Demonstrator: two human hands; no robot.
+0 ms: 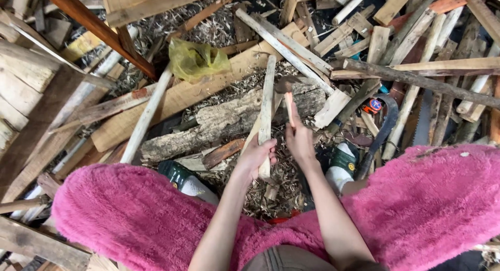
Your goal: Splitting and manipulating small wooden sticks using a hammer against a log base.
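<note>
Left hand [256,157] clamps upright wood strip [266,112] on log [234,120]; right hand [299,138] wraps, probably, a hatchet handle [289,102]; chop needs steady aim.

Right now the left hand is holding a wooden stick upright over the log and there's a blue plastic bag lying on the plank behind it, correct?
Not quite. The head view shows the plastic bag is yellow, not blue. The rest holds: the left hand grips the wooden stick upright over the log, and the bag lies on the plank behind.

Pale, bare-wood slat [266,104] seen; grey, cracked bark log [229,120]; crumpled translucent yellow plastic bag [195,60]; fluffy pink fleece covering [135,213]; dark green rubber boots [344,159] with white lining; reddish-brown plank [96,26].
</note>
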